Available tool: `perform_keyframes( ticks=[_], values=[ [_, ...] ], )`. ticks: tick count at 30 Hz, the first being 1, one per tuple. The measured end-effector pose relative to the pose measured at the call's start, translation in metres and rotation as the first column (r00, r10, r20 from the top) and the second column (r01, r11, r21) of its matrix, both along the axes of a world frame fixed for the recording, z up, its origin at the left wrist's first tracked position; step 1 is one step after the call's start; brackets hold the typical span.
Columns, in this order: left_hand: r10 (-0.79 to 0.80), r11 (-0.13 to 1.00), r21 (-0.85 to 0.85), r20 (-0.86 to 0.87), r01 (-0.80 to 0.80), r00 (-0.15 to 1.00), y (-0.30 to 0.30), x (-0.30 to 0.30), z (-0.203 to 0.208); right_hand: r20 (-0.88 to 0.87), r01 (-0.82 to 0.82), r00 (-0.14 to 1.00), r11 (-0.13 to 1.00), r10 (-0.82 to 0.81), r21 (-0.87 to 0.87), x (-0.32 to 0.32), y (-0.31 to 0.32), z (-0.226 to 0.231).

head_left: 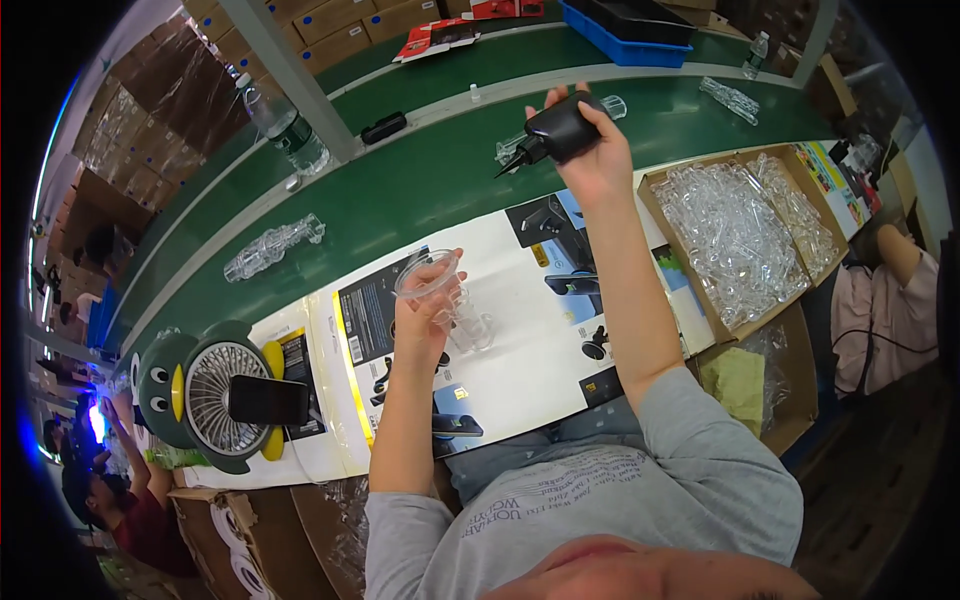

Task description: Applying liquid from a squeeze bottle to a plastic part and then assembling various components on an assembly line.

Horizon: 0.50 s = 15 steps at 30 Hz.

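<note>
My right hand (597,160) is raised above the green bench, its fingers closed around a black squeeze bottle (562,130). The bottle lies on its side in the grip, and its thin nozzle points down and to the left. Lower and nearer, my left hand (420,325) grips a clear plastic part (462,318) with a round, wide rim (425,272) at its upper end. Some of its fingers show through the clear material. Behind the black bottle lies another clear plastic part (612,106), partly hidden by it.
A box of clear plastic pieces (715,240) stands to the right. At left sit a penguin-shaped fan (215,395) and a clear ribbed part (275,248). Printed cardboard (500,330) covers the near bench. A water bottle (285,130) and blue tray (625,40) are farther back.
</note>
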<state>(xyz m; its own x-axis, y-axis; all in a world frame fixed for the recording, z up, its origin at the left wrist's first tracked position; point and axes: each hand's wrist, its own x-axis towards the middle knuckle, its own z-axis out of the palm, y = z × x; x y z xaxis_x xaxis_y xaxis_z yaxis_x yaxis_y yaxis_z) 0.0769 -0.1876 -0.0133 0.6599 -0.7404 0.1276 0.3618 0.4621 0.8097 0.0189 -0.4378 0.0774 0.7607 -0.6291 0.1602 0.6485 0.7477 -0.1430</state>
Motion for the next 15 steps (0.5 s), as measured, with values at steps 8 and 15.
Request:
perform_keyframes(
  ticks=[8,15],
  values=[
    [0.133,0.984,0.096,0.177,-0.151,0.975,-0.003,-0.014,0.005,0.082,0.155,0.988,0.917,-0.134,-0.368,-0.028,0.045,0.024],
    [0.193,0.9,0.217,0.581,-0.379,0.791,-0.012,-0.03,0.007,0.077,0.107,0.994,0.863,-0.079,-0.494,-0.028,0.083,0.021]
  ],
)
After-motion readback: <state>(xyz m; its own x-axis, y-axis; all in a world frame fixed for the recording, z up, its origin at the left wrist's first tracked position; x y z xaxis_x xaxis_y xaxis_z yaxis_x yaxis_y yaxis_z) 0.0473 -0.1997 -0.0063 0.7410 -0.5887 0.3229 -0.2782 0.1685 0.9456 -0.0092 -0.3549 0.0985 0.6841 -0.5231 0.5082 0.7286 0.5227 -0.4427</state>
